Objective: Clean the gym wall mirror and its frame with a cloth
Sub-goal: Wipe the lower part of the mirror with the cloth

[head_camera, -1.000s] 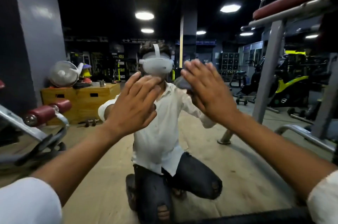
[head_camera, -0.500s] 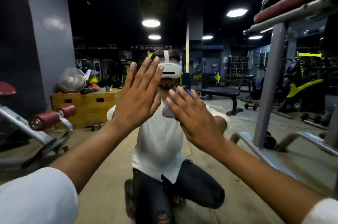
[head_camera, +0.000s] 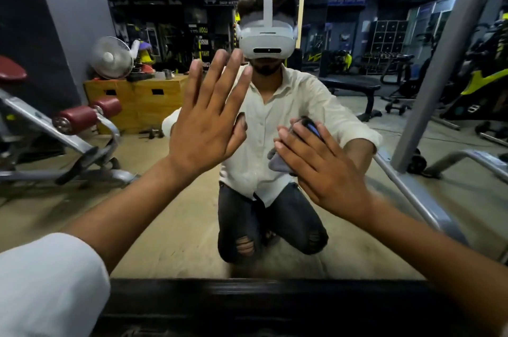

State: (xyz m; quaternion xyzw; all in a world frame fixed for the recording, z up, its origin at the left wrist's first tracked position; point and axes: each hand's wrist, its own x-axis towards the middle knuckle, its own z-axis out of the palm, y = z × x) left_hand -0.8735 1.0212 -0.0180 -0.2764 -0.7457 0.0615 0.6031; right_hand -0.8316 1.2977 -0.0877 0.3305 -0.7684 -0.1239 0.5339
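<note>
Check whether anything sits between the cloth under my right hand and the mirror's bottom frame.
Nothing visible does. The right hand presses the cloth flat on the mirror, which is bare from there down to the black frame. The left hand rests higher, off to the side.

Mirror [head_camera: 170, 226] open between left hand [head_camera: 204, 130] and right hand [head_camera: 327, 169]; black frame [head_camera: 247, 301] blocks below.

Wall mirror [head_camera: 170, 226]: upright, wide, filling almost the whole view, glass giving a clear, bright reflection. Frame [head_camera: 247, 298]: dark, glossy strip running level along the bottom edge of the glass, slightly blurred. Cloth [head_camera: 276, 159]: small, grey-blue, crumpled, pressed against the glass under the straight fingers of the right hand [head_camera: 327, 169], right of centre, well above the frame, edges peeking out past the fingertips.
</note>
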